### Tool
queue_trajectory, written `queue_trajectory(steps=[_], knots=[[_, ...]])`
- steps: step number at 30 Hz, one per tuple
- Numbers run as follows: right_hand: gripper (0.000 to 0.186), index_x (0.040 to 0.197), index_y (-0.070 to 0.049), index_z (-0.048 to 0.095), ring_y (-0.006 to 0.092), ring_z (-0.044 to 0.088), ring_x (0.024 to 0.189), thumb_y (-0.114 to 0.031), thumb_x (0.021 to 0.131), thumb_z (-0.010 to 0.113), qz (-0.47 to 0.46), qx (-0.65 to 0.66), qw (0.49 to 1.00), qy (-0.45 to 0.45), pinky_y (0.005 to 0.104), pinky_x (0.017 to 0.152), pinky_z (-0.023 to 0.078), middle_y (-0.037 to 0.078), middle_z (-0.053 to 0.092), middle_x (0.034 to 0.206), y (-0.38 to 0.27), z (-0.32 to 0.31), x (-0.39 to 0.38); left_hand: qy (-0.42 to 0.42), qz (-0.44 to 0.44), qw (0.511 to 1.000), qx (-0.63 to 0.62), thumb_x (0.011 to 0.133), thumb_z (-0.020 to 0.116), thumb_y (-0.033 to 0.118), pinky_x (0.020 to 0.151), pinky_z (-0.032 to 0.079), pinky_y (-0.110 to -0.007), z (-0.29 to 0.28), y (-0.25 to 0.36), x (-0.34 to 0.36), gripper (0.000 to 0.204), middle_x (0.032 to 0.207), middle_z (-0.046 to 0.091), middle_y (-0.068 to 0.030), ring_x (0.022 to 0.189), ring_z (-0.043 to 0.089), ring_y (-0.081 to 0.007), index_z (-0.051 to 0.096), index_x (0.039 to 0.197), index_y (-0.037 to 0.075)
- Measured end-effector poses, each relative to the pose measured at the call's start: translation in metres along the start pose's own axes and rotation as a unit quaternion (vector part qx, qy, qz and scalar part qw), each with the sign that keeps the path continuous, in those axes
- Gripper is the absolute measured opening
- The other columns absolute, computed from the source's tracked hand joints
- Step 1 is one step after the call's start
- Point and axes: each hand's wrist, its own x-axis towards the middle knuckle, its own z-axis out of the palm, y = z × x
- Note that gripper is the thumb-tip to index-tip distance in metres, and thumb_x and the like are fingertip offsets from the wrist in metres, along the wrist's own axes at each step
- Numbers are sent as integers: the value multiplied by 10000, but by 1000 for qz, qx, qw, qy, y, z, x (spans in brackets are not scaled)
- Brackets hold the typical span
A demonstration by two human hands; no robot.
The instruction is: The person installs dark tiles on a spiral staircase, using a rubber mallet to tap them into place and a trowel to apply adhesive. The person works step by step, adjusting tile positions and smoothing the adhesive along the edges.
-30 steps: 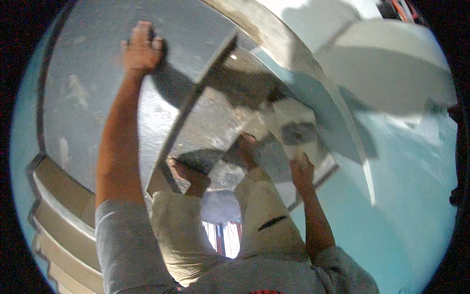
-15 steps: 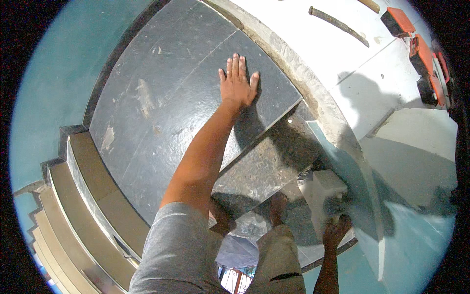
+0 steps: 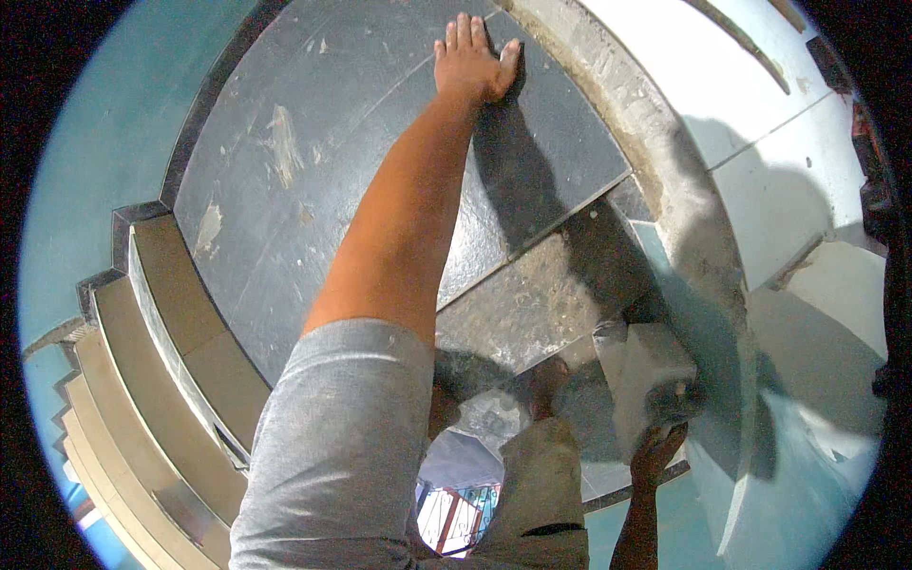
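Note:
My left hand (image 3: 472, 65) lies flat on a large dark grey tile (image 3: 323, 152), fingers extended toward the far edge and thumb out to the right. Its arm, in a grey sleeve (image 3: 332, 427), stretches forward over the tiles. Low on the right, my right hand (image 3: 655, 453) is in shade at the near end of a pale block (image 3: 651, 359), beside a dark patch. The fingers look curled; what they hold, if anything, is too dark to make out. My bare feet stand on a lower, dusty stone step (image 3: 532, 304) just below the tile's edge.
Tan stairs (image 3: 176, 323) go down on the left beside a teal wall (image 3: 95, 171). A rough cement ledge (image 3: 655, 123) curves along the right of the tiles. Past it lie white slabs (image 3: 769, 180) with a long stick (image 3: 746, 47).
The view has shifted, and my left hand now appears farther forward on the tile, arm more outstretched. My right hand stays by the pale block. The orange-and-black objects at right are mostly out of view.

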Motion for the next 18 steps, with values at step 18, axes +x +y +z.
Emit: queue_trajectory(steps=[18], knots=[[763, 1502, 100, 332, 456, 349, 1439, -444, 1023, 569, -70, -142, 987, -39, 506, 1212, 242, 315, 375, 1532, -27, -11, 13, -158, -57, 984, 54, 1059, 351, 544, 1248, 153, -576, -113, -62, -262, 789, 1700, 149, -211, 1570, 147, -403, 203, 1621, 12]])
